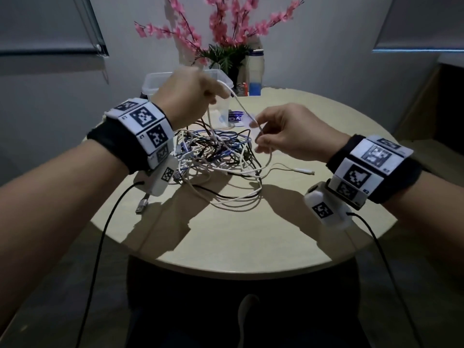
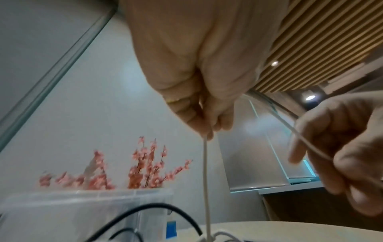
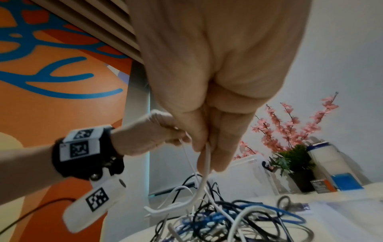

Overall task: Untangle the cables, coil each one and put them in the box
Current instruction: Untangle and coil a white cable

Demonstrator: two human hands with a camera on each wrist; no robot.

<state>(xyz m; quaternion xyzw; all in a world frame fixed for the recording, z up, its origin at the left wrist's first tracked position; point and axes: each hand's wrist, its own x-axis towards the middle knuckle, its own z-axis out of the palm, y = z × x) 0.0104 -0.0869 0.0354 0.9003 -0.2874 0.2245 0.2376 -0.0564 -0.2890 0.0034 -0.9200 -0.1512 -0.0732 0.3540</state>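
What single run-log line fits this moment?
stage: untangling | left hand: pinches white cable | right hand: pinches same cable | box: no coils visible

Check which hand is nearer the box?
Left. The left hand is raised right in front of the box, pinching a white cable; the right hand is nearer the person, beside the tangle.

The cable tangle [image 1: 216, 156] lies on the table [image 1: 251, 234], before the box [image 1: 155, 81].
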